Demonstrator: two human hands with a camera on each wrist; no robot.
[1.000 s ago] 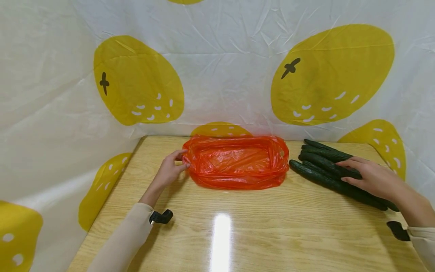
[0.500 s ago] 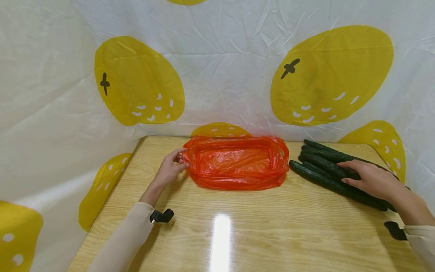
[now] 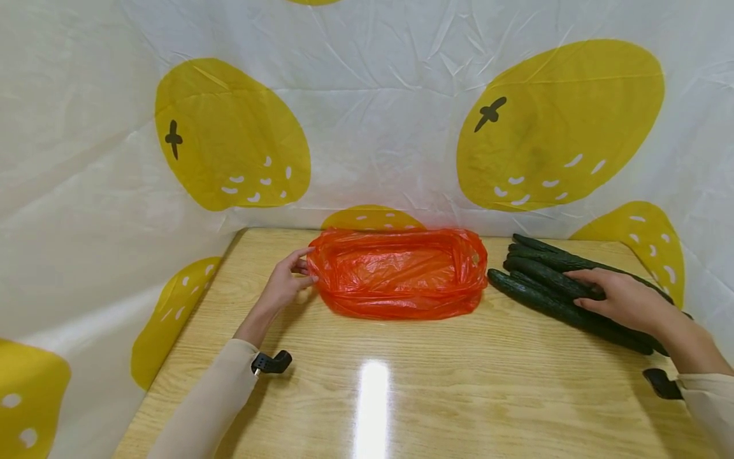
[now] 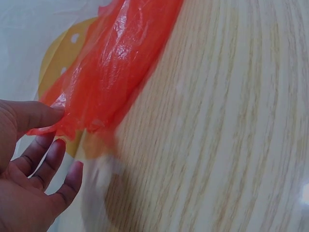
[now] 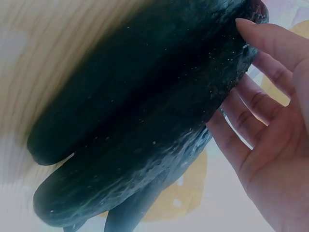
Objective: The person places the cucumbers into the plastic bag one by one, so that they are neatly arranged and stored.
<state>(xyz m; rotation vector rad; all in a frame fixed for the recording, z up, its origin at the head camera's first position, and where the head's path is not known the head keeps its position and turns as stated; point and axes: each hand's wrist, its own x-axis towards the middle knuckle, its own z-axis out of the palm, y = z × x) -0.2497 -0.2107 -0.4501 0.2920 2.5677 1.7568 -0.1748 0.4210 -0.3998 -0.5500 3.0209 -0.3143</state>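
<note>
One crinkled, translucent red plastic bag lay spread, mouth up, at the far middle of the wood-grained table, its left end pinched by the left hand. To its right I counted at least four long, dark green, bumpy cucumbers, overlapping; the right hand held one between thumb and fingers.

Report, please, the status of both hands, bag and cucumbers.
Left hand holding red bag by left end. Right hand gripping one cucumber in the bunch. Bag open. No obstacle seen between bag and bunch.
</note>
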